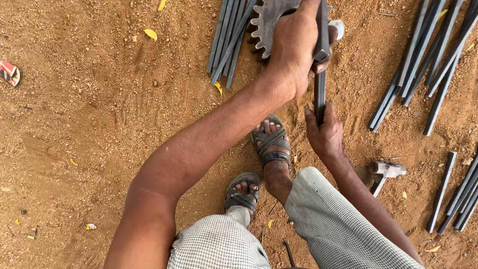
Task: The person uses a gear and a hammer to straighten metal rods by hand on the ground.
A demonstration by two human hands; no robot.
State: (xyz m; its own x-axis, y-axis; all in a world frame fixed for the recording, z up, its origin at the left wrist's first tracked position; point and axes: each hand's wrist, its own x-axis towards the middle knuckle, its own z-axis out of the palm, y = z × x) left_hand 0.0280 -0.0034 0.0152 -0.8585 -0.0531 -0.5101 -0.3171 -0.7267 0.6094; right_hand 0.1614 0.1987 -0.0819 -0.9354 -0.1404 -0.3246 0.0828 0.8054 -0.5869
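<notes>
- Down on the sandy brown dirt ground (pixel 99 124), a person crouches in dusty sandals and checked grey trousers.
- Left hand (pixel 294 50) is wrapped tight around a long, thin, dark metal bar (pixel 320 94), up near its top. Its fingers are curled shut on the bar.
- Right hand (pixel 324 134) holds the same bar at its low end. Its fingers are pressed around the bar too, with the thumb lying along it.
- The bar stands between the two hands and points away from the feet.
- Just behind the left hand sits a grey metal wheel with teeth on its edge (pixel 266 22). I cannot tell just how the bar meets the wheel, because the hand hides that spot.
- A bunch of dark metal bars (pixel 229 40) lies to the left of the wheel. More dark bars (pixel 428 55) lie well apart on the right.
- A small grey hammer (pixel 384 172) rests on the dirt near the right arm.
- I think this goes best if both hands keep a firm hold, the bar stays straight, and the toes stay away from its low end.
</notes>
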